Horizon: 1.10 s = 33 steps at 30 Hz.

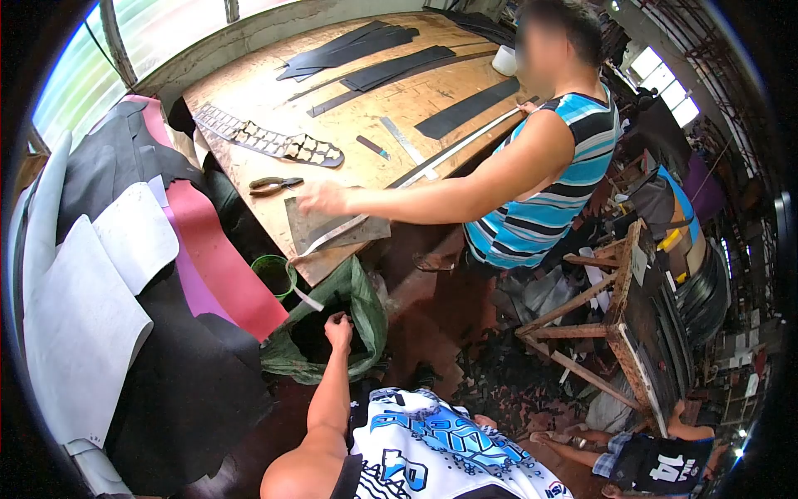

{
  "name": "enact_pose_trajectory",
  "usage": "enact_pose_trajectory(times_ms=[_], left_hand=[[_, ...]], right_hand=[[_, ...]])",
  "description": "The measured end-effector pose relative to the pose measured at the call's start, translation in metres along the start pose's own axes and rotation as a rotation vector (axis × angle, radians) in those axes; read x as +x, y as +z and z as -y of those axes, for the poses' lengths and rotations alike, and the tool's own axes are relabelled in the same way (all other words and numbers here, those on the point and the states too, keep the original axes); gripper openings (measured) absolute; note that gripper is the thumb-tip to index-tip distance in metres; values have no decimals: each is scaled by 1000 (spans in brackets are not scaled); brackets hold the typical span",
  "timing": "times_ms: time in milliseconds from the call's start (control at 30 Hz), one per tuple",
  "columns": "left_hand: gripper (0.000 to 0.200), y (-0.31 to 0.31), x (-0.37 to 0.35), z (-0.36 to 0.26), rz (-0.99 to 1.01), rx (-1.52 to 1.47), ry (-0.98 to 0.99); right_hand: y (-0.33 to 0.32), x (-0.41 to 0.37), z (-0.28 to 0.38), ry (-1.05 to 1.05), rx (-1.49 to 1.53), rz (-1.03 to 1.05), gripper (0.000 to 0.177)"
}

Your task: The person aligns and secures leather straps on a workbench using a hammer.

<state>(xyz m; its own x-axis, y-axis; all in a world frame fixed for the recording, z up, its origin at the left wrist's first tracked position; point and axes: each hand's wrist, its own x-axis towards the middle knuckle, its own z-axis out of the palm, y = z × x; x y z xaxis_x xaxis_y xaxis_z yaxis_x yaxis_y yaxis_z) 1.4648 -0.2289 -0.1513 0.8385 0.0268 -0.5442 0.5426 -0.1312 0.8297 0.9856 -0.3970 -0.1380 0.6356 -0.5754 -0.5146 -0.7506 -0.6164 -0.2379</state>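
Observation:
My left hand (338,329) is closed over the mouth of a green woven sack (376,320), fingertips pinched together; what they hold, if anything, I cannot make out. Just beyond my fingers hangs the end of a narrow white strip (307,300), which runs down from the table corner. The sack's inside is dark. Low beside my jersey (440,432), only a small part of my right hand (485,422) shows, its fingers hidden. Across the table corner reaches a co-worker's blurred hand (326,200), above a grey sheet (370,228) on which the strip lies.
Pliers (274,186), a metal ruler (403,140), a patterned cut piece (270,143) and black strips (470,108) lie on the wooden table (249,100). Leather-like sheets (208,258) drape at left. A wooden frame (619,324) stands at right near floor scraps; another person (665,466) sits beyond.

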Motion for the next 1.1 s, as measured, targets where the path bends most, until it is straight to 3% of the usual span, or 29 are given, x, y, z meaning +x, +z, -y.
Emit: enact_pose_trajectory(times_ms=[33, 67, 133, 200, 333, 600, 700, 833, 900, 933, 967, 1033, 1100], left_hand=[[18, 0, -2, -3, -9, 14, -10], [18, -1, -3, -4, -9, 14, -11], [19, -1, -3, -4, -5, 18, -8], [19, -1, -1, -1, -1, 16, -18], [19, -1, 2, 3, -2, 6, -26], [20, -2, 3, 7, 7, -18, -38], [20, -2, 4, 6, 15, -30, -37], [20, 0, -1, -4, 10, -2, -41], [18, 1, 6, 4, 20, -23, -33], [18, 1, 9, 8, 22, -34, -31], [18, 2, 9, 9, 24, -44, -31], [17, 2, 9, 11, 44, -39, -34], [17, 3, 9, 10, 36, -19, -46]], right_hand=[[17, 3, -12, 0, 0, 0, 22], [47, 8, -32, 146, 332, -85, 24], [47, 7, -32, 293, 663, -168, 25], [6, 0, -5, -19, 34, -57, 27], [-7, 0, 9, -17, -24, 24, 28], [-20, -2, 26, 220, 245, 62, 25], [-21, -1, 27, 184, 151, 56, 26], [7, -2, 8, 206, 410, -126, 24], [28, 6, -16, -129, 72, -235, 22], [15, 7, -8, -56, -60, -35, 20], [12, 12, -8, 90, -103, 211, 49], [11, 17, -4, 172, -128, 288, 48], [35, 19, -25, 161, -22, 223, 45]])
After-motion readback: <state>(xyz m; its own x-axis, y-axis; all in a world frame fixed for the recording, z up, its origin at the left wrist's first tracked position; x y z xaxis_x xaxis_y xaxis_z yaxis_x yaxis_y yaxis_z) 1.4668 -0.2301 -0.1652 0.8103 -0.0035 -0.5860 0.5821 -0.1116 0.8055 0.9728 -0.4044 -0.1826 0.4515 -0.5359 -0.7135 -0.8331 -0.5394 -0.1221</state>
